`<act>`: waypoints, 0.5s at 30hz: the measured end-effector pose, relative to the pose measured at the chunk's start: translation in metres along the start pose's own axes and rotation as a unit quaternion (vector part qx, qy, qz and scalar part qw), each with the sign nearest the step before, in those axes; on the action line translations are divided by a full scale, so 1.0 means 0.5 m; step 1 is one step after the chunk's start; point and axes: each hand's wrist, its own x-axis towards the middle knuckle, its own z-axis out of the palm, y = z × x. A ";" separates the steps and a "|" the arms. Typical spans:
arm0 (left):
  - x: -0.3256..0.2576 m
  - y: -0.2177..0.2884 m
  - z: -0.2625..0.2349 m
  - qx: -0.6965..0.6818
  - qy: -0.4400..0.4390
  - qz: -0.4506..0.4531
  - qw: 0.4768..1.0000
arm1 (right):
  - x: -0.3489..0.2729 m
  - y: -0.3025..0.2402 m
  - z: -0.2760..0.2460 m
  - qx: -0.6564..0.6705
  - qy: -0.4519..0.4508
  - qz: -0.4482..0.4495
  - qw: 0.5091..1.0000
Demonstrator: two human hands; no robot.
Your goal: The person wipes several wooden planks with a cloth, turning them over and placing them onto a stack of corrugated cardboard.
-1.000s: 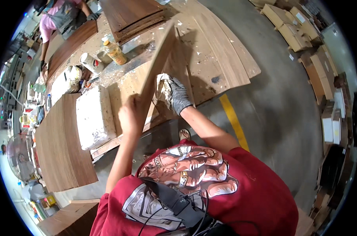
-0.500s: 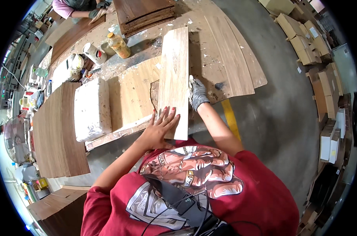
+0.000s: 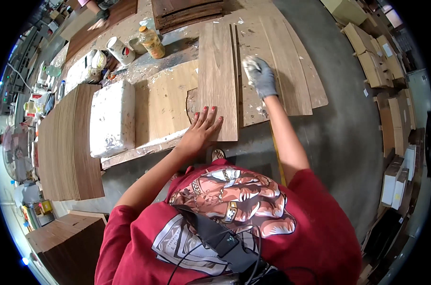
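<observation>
A long wood-grain plank [image 3: 219, 71] lies lengthwise on the worktable and overhangs its near edge. My bare left hand [image 3: 203, 127] rests flat on the plank's near end, fingers spread. To the right of the plank, my right hand [image 3: 264, 80], in a grey glove, is held apart from it with the fingers curled. Something whitish shows at those fingers; whether it is a rag, a pad or stained glove cloth, I cannot tell. A narrow dark strip [image 3: 236, 57] runs along the plank's right edge.
At left are a white plastic-wrapped block [image 3: 112, 118] and a fanned stack of boards [image 3: 66, 145]. Behind stand a white cup [image 3: 120, 51], an orange-capped bottle [image 3: 151, 42] and dark panels [image 3: 187, 13]. Thin boards [image 3: 291, 66] lie right. A co-worker's hand [image 3: 99, 21] is at far left.
My right hand has moved off the plank's right edge, out to the right and farther away. The plank sits slightly farther from me, with my left hand still on it.
</observation>
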 end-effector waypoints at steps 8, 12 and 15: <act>0.037 -0.014 0.014 0.001 -0.001 0.025 1.000 | -0.006 0.044 0.074 -0.158 -0.077 0.122 0.977; 0.019 -0.028 0.043 0.020 0.019 0.011 1.000 | -0.195 -0.038 0.073 -0.276 -0.105 -0.021 0.955; 0.021 -0.043 0.087 0.144 0.056 0.008 0.988 | -0.359 -0.082 0.033 -0.351 -0.142 -0.047 0.924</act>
